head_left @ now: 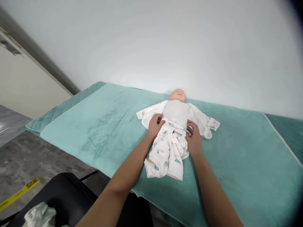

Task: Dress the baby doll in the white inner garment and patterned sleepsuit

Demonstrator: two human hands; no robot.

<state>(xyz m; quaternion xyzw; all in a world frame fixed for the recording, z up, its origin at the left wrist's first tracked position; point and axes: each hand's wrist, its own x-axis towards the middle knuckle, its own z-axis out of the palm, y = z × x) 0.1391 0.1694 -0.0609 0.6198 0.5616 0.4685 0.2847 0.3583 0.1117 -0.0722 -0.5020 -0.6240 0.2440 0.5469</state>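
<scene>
A baby doll [177,112] lies face up on a green padded cover, its head toward the wall. White printed baby pants [163,149] cover it from the waist down, with the legs lying flat and bunched at the crotch. Beneath the doll a white baby shirt [201,118] is spread, its front apart and both sleeves out to the sides. My left hand [155,126] is closed at the waistband on the left side of the picture. On the other side, my right hand [194,138] has its fingers curled at the waistband. Both sets of fingertips are partly hidden.
The green cover [94,119] lies over a table against a grey-white wall [165,41]. At lower left stands a black chair [63,192] with crumpled pale cloth [41,214] on it. Yellow tape [20,194] marks the floor. A beige panel [30,78] stands left.
</scene>
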